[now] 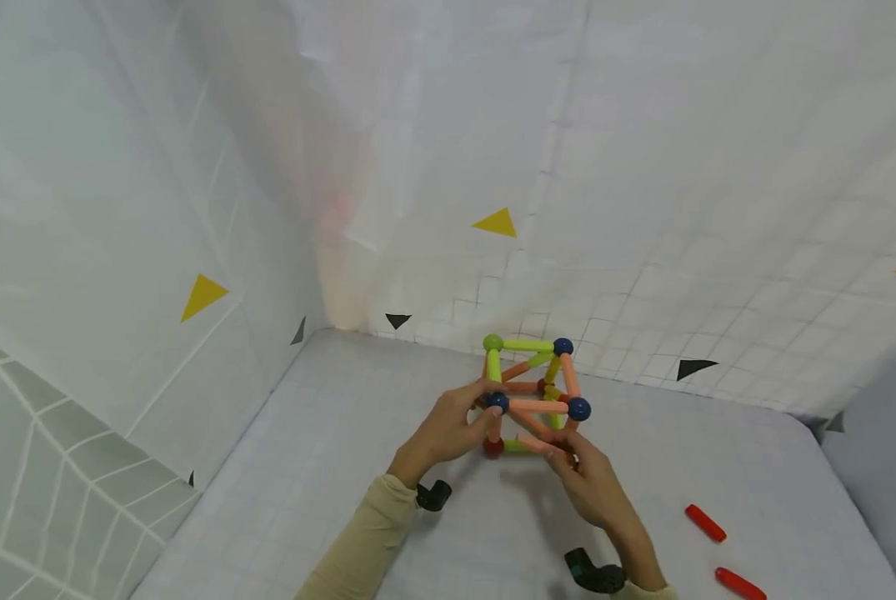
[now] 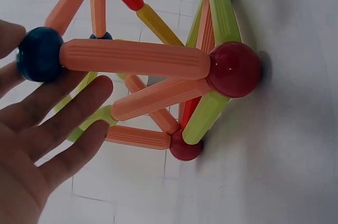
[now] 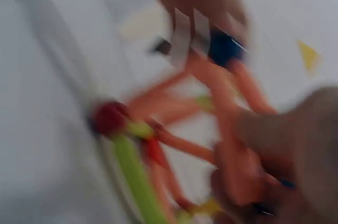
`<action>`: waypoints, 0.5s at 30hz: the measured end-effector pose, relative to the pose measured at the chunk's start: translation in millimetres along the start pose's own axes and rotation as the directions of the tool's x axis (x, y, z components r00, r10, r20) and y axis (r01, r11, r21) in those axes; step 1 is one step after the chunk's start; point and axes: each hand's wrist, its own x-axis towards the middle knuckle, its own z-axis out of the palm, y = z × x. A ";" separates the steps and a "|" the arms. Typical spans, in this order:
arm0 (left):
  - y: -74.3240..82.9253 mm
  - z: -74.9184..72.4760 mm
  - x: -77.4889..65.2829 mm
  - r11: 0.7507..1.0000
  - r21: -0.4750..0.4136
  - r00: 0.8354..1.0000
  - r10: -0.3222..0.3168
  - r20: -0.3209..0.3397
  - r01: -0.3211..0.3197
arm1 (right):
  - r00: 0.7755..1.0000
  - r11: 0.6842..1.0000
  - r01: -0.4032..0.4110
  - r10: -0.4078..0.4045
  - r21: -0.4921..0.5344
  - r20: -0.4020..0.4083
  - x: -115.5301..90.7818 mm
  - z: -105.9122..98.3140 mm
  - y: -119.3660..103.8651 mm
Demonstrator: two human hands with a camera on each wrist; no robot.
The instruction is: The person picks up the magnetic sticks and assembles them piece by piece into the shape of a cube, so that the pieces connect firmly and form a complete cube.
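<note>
A box-shaped frame of magnetic sticks and balls (image 1: 539, 407) stands on the white surface, close to the back wall. Its balls are blue, green and dark red; its sticks are orange, lime, yellow and red. My left hand (image 1: 455, 425) pinches the blue ball (image 1: 498, 402) at the near upper left corner, thumb in front. In the left wrist view its other fingers (image 2: 68, 152) extend beside the frame. Low at the front, my right hand (image 1: 590, 479) pinches a loose-looking orange stick (image 1: 533, 444) by its right end. The blurred right wrist view shows this stick (image 3: 226, 123) slanting up toward the left hand.
Two red sticks, one farther back (image 1: 706, 522) and one nearer (image 1: 740, 583), lie to the right of the right hand. Black wrist-worn devices (image 1: 434, 496) show by both wrists. White walls with yellow and black triangles enclose the surface at the left, back and right.
</note>
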 end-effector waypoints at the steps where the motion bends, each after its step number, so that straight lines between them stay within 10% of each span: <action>1: -0.4 0.1 0.3 1.000 -0.008 1.000 -0.004 0.000 0.004 | 0.998 0.999 0.031 -0.029 0.017 -0.057 1.9 10.8 -3.6; 6: -0.8 1.2 1.4 1.000 -0.017 1.000 -0.005 0.005 0.005 | 0.939 0.994 0.093 -0.071 0.050 -0.335 8.9 54.4 -9.9; 15: 0.2 2.1 2.0 0.999 -0.021 1.000 -0.029 0.000 0.029 | 0.921 0.984 0.127 -0.071 0.123 -0.383 11.3 69.5 -9.4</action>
